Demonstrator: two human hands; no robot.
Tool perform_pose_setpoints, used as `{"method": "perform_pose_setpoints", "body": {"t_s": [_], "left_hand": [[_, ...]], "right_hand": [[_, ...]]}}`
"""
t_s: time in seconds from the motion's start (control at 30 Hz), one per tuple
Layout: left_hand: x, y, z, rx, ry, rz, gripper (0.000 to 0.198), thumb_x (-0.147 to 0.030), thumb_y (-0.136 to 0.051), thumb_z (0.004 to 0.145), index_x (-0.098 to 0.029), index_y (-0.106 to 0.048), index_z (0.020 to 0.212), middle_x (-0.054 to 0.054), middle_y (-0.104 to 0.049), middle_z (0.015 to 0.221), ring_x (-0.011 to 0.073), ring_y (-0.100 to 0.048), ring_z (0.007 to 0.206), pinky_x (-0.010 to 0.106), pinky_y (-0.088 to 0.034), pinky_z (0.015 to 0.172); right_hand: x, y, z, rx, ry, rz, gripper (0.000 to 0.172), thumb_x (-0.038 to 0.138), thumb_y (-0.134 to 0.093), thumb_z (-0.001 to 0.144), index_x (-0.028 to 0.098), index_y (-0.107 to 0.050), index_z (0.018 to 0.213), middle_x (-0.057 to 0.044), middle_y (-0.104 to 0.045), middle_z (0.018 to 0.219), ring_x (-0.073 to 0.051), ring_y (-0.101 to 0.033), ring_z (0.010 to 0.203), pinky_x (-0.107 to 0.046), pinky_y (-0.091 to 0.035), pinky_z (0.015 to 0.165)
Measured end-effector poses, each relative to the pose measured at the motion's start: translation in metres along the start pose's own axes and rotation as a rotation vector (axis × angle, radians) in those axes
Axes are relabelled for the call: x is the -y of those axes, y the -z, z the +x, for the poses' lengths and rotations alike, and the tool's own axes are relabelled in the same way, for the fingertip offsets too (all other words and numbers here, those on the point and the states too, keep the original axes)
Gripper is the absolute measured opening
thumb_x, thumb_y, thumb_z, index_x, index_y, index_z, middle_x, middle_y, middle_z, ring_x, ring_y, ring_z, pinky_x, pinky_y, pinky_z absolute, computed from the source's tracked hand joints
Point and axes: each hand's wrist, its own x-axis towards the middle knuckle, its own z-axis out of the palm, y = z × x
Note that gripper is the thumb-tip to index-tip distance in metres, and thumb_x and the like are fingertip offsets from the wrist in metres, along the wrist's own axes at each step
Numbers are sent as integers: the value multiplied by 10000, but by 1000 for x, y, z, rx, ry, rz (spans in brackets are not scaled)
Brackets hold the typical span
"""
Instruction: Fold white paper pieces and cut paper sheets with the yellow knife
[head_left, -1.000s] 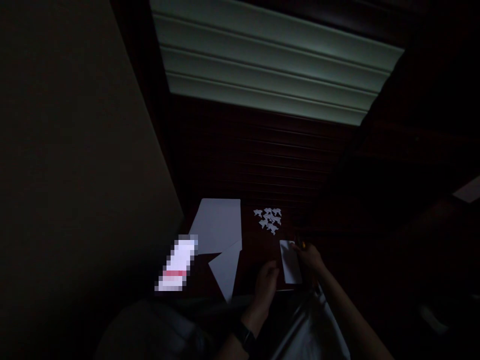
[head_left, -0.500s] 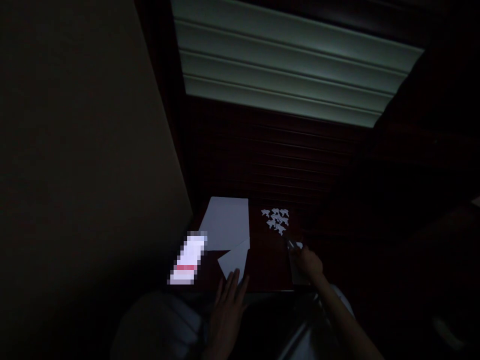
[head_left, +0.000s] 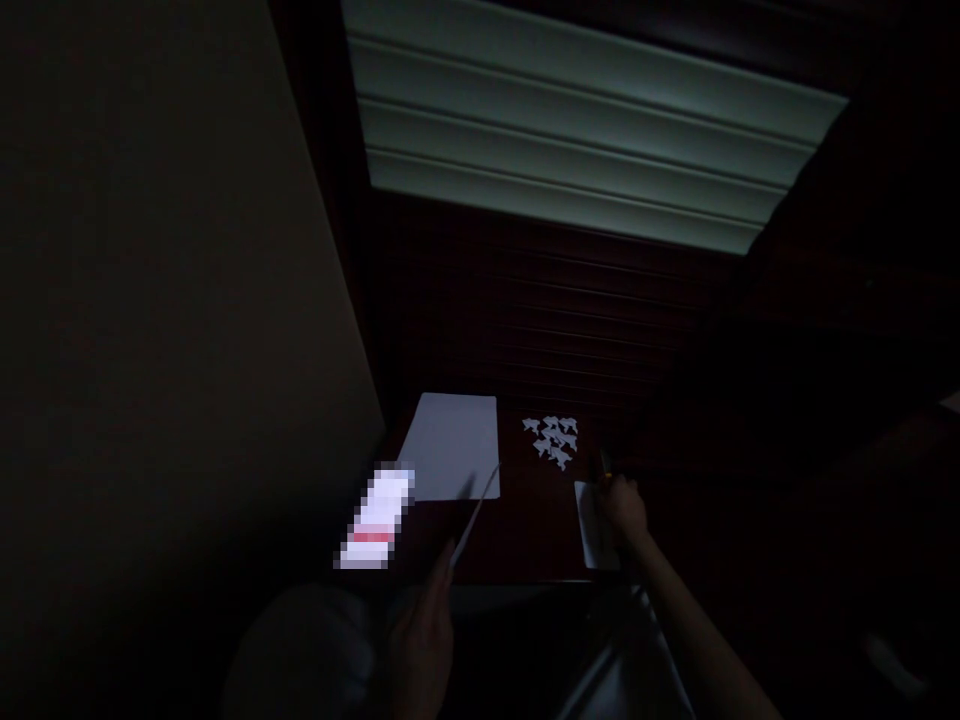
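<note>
My left hand (head_left: 427,625) pinches a small piece of white paper (head_left: 471,525), tilted up and seen almost edge-on above the table's front. Behind it lies a larger white sheet (head_left: 454,445), flat on the dark reddish table (head_left: 525,540). At the right, my right hand (head_left: 626,508) is closed round a slim tool (head_left: 606,464) with a yellowish part; the dark hides its exact kind. Beside and partly under that hand is a narrow pale card or paper (head_left: 595,530). Several small white paper cut-outs (head_left: 553,440) form a cluster beyond the hands.
A lit, pixelated phone-like screen (head_left: 377,518) lies at the table's left. A plain wall (head_left: 187,250) rises on the left. Slatted dark panelling (head_left: 540,290) stands behind the table, with pale slats (head_left: 562,130) above. The room is very dark.
My left hand has lifted the small paper from flat to tilted and shifted slightly left. My right hand has turned and moved slightly right, uncovering more of the narrow pale card.
</note>
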Motion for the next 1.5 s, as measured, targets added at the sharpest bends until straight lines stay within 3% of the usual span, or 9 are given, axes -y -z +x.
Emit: {"method": "perform_pose_setpoints", "body": {"t_s": [0.13, 0.27, 0.53, 0.67, 0.73, 0.87, 0.9, 1.07, 1.5], "left_hand": [[-32, 12, 10, -61, 453, -328, 407, -399, -471, 822, -237, -519, 1192, 53, -610, 1130, 251, -621, 924, 372, -517, 810], [-31, 5, 15, -129, 657, -694, 453, -403, -548, 783, -204, -506, 1187, 81, -608, 1114, 255, -632, 892, 414, -536, 774], [-9, -19, 19, -134, 702, -1048, 268, -219, -604, 765, -180, -586, 1030, 80, -594, 1124, 232, -575, 1011, 419, -489, 873], [-3, -32, 28, -122, 742, -1122, 239, -193, -608, 760, -184, -598, 998, 73, -596, 1120, 207, -585, 993, 400, -479, 887], [-4, -38, 34, -94, 738, -1143, 247, -193, -611, 757, -192, -596, 1004, 68, -593, 1132, 199, -586, 991, 393, -473, 894], [-13, -47, 42, 31, 666, -1124, 315, -265, -625, 747, -189, -581, 1050, 84, -598, 1134, 211, -592, 988, 400, -467, 893], [-16, -48, 44, 54, 647, -1091, 338, -298, -626, 742, -178, -579, 1055, 92, -607, 1117, 218, -599, 973, 407, -471, 884], [-10, -46, 53, 185, 590, -874, 457, -393, -646, 687, -108, -579, 1038, 120, -648, 1009, 251, -631, 891, 433, -513, 800], [18, -37, 58, 307, 713, -631, 398, -395, -722, 573, -106, -604, 821, 87, -683, 680, 232, -665, 579, 355, -544, 584]], "right_hand": [[7, -6, -10, -94, 9, -141, 486, 475, -246, 882, 95, -538, 962, -201, -552, 973, -299, -603, 864, -384, -448, 693], [11, -10, -17, -132, 6, -200, 483, 486, -247, 879, 103, -521, 981, -179, -548, 961, -274, -605, 840, -350, -459, 657], [15, -6, -23, -185, -36, -137, 461, 475, -276, 874, 103, -492, 1039, -189, -520, 1003, -288, -583, 894, -366, -439, 706], [32, 10, -35, -217, 99, 166, 490, 515, -304, 858, 118, -509, 1060, -188, -539, 1045, -300, -536, 995, -362, -408, 785], [47, 14, -49, -19, 187, 472, 491, 544, -335, 839, 139, -550, 1016, -148, -592, 978, -261, -568, 941, -317, -421, 762], [77, 3, -81, 665, 194, 1084, 516, 612, -457, 747, 158, -585, 956, -80, -637, 835, -192, -621, 719, -249, -441, 559], [82, -3, -87, 710, 159, 1161, 504, 603, -526, 704, 157, -588, 929, -65, -638, 797, -174, -616, 665, -234, -428, 525], [81, -30, -86, 520, 92, 1214, 433, 548, -679, 562, 156, -494, 562, 29, -522, 457, -109, -512, 426, -188, -308, 393], [58, -56, -79, 503, 120, 1285, 452, 529, -687, 575, 132, -588, 767, -25, -626, 606, -158, -604, 528, -242, -470, 482]]}}
